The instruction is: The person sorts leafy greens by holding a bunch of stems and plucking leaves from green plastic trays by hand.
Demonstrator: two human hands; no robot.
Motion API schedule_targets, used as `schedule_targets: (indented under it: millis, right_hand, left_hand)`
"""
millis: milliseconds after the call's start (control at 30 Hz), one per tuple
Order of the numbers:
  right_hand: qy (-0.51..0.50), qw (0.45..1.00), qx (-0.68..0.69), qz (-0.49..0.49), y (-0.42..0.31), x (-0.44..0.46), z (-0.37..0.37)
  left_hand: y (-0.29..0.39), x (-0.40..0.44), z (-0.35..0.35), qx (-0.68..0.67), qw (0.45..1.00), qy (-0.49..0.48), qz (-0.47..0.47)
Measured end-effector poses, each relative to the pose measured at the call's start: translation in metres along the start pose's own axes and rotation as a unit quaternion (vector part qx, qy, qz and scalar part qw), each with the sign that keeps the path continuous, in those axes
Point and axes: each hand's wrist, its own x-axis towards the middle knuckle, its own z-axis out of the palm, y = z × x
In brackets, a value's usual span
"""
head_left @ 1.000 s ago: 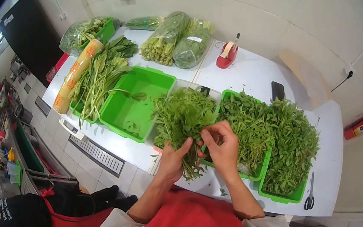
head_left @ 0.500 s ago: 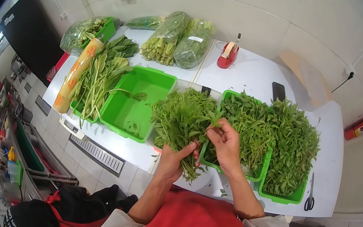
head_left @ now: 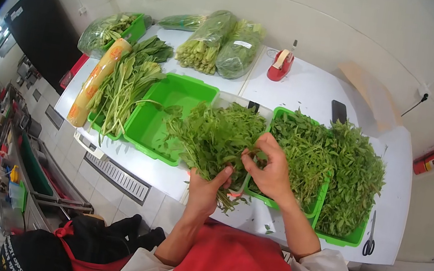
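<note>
My left hand (head_left: 205, 191) is closed around the stems of a bunch of leafy greens (head_left: 209, 134), whose leaves fan up and to the left. The stem ends stick out below the fist. At the right side of the bunch, my right hand (head_left: 272, 169) is closed in a pinch with thumb and forefinger on a small sprig; its leaves are mostly hidden by the fingers. Left of the bunch stands a green tray (head_left: 140, 143) with a few loose leaves inside. Beside my right hand is a green crate (head_left: 323, 193) heaped with leafy greens.
Another heaped pile of greens (head_left: 353, 178) fills the rightmost crate, with scissors (head_left: 370, 237) beside it. A phone (head_left: 339, 112) and red tape dispenser (head_left: 280, 66) lie behind. Long-stemmed greens (head_left: 123, 88), a wrap roll (head_left: 97, 84) and bagged vegetables (head_left: 205, 44) stand at the left and back.
The bunch in my left hand has tipped leftward, its leaves now overhanging the green tray's edge. My right hand has shifted slightly up, and the sprig at its fingertips shows less.
</note>
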Motion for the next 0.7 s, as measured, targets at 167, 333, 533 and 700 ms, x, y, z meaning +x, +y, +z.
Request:
schedule_targets:
  millis: [167, 333, 533, 700]
  right_hand:
    - [0.178, 0.981, -0.076, -0.022, 0.014, 0.035, -0.009]
    - [0.031, 0.977, -0.212, 0.002, 0.004, 0.033, 0.004]
    - [-0.15, 0.986, 0.045, 0.065, -0.024, -0.001, 0.004]
    - [0.049, 0.974, 0.167, 0.144, -0.018, -0.016, -0.032]
  left_hand:
    - [0.009, -0.002, -0.017, -0.009, 1.0, 0.025, 0.009]
    - [0.011, -0.003, -0.029, -0.006, 0.999, 0.03, 0.023]
    - [0.007, -0.001, -0.023, 0.0, 1.0, 0.032, 0.002]
    - [0.003, 0.001, -0.021, -0.016, 0.999, -0.017, -0.042]
